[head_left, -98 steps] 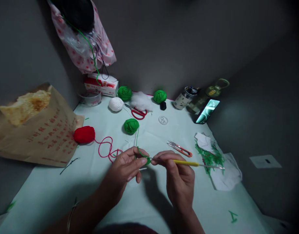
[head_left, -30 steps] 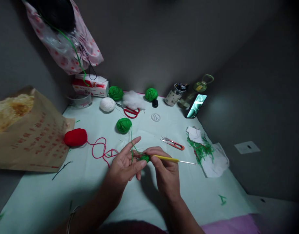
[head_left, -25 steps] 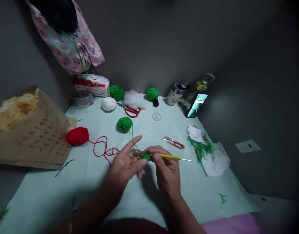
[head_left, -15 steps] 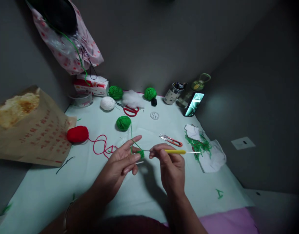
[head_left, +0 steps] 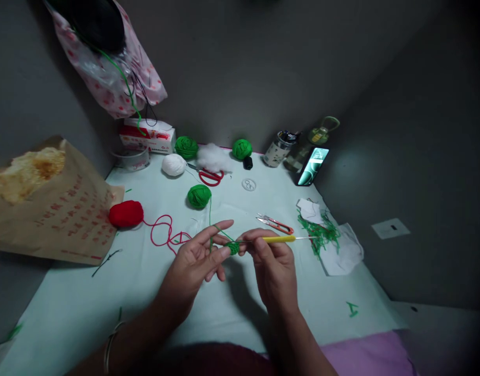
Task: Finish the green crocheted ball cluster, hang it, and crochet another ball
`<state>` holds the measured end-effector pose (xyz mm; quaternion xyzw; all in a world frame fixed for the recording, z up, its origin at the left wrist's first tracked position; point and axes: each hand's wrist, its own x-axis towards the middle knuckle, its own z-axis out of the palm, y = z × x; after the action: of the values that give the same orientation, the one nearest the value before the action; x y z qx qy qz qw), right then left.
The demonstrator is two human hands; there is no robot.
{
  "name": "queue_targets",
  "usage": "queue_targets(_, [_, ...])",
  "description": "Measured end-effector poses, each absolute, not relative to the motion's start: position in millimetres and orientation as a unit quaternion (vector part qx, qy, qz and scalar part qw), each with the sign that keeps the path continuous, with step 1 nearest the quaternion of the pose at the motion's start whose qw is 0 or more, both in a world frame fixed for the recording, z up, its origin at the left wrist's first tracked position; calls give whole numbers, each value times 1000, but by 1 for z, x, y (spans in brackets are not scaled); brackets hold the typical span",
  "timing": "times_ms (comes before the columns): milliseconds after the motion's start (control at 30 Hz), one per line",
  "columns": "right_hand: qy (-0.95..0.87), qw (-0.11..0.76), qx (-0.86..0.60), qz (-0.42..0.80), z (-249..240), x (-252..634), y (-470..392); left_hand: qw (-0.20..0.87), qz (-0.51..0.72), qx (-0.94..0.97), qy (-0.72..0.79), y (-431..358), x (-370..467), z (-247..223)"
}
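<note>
My left hand (head_left: 198,263) pinches a small green crochet piece (head_left: 234,247) between thumb and fingers, its index finger stretched out with green yarn running over it. That yarn leads up to a green yarn ball (head_left: 199,197) on the table. In my right hand (head_left: 274,266) is a crochet hook with a yellow handle (head_left: 279,239), held level like a pen. The hook's thin metal tip reaches the top of the green piece; whether it passes through a stitch I cannot tell.
Thread snips (head_left: 274,223) lie beyond my right hand, near green yarn scraps (head_left: 322,232). Red yarn (head_left: 126,214) trails from the left beside a paper bag (head_left: 63,214). Red-handled scissors (head_left: 211,177), white yarn (head_left: 174,165), a pen tin (head_left: 278,150) and a phone (head_left: 312,167) stand farther back.
My left hand and the green piece have shifted slightly right, closer to my right hand. The hook has moved a little left and up. Both hands keep their hold.
</note>
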<state>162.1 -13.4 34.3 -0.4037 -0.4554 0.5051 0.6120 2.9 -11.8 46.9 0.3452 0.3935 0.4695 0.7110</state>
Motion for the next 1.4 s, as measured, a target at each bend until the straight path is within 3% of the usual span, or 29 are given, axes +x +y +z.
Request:
queue_targets(233, [-485, 605, -390, 496, 43, 162, -14, 682, 471, 340, 444, -13, 2, 57])
queue_targets(533, [-751, 503, -391, 175, 42, 162, -27, 631, 504, 371, 460, -14, 5, 47])
queue_targets(667, [-787, 469, -395, 63, 39, 163, -27, 735, 484, 288, 377, -14, 7, 47])
queue_targets(767, [-712, 541, -413, 171, 41, 163, -24, 803, 447, 216, 329, -11, 5, 51])
queue_targets(900, [-591, 608, -399, 349, 46, 158, -17, 783, 475, 225, 332, -9, 2, 56])
queue_targets(1000, [-609, 589, -407, 341, 45, 154, -16, 764, 476, 271, 341, -11, 5, 54])
queue_targets(1133, [-697, 543, -416, 215, 40, 155, -22, 735, 498, 277, 367, -13, 9, 50])
queue_targets(1233, [-745, 508, -408, 141, 39, 160, -23, 773, 480, 229, 347, -12, 8, 50])
queue_targets(1400, [-575, 616, -413, 346, 42, 163, -17, 790, 474, 186, 341, -7, 4, 53])
